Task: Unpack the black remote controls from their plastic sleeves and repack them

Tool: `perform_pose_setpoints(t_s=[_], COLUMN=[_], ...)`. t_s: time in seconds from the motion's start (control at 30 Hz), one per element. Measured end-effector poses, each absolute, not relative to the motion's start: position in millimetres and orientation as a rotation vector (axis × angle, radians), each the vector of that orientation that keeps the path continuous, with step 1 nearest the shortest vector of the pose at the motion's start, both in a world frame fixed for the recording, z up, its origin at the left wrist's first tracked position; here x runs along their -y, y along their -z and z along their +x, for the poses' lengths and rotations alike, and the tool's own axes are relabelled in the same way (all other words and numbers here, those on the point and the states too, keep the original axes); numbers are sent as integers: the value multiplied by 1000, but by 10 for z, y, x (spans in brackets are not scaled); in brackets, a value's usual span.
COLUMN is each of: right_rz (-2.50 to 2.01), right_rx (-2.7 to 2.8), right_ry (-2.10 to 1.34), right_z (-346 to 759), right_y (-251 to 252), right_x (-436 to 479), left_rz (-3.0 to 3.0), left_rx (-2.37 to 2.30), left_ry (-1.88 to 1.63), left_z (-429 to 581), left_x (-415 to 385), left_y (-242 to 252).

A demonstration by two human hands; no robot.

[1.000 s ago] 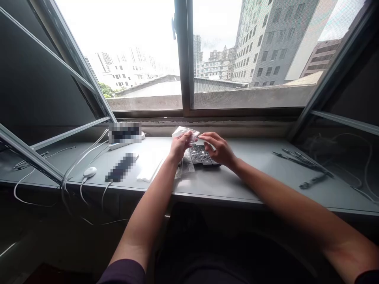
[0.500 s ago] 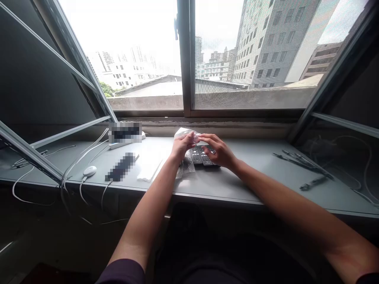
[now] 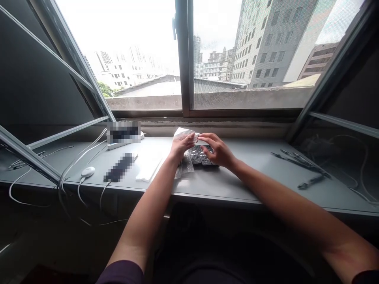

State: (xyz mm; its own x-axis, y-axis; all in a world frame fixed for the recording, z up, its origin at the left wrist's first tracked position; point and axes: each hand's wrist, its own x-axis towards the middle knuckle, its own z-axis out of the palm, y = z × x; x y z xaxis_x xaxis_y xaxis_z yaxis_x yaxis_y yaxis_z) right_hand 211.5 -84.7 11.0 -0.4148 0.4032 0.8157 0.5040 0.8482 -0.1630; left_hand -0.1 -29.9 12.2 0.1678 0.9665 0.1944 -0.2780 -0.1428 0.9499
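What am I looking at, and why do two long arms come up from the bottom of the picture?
This picture comes from a small camera worn on a person's head, so you see what they see, looking down at their own arms. There is no robot, just two bare hands. The left hand pinches a clear plastic bag. The right hand is over two black remote controls, with its fingertips close to the bag. The remotes lie on a grey window ledge, and a white computer mouse sits farther left. Behind them is an open window.
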Motion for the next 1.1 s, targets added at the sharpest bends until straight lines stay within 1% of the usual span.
perform_pose_setpoints(t_s=[0.17, 0.43, 0.63, 0.9, 1.1], right_rz=[-630, -624, -681, -676, -706], right_rx=[2058, 2070, 2027, 1999, 2011], right_ry=[120, 112, 99, 101, 100], right_z=[2119, 2117, 2121, 2111, 2119], right_y=[-104, -111, -98, -111, -88], right_x=[844, 846, 844, 866, 846], left_rz=[1167, 1111, 1122, 1185, 1199], left_rx=[-795, -749, -751, -739, -745], left_ry=[-1305, -1208, -1229, -1162, -1195], left_z=[-8, 11, 14, 25, 29], left_x=[293, 303, 288, 324, 310], left_y=[-126, -143, -129, -141, -131])
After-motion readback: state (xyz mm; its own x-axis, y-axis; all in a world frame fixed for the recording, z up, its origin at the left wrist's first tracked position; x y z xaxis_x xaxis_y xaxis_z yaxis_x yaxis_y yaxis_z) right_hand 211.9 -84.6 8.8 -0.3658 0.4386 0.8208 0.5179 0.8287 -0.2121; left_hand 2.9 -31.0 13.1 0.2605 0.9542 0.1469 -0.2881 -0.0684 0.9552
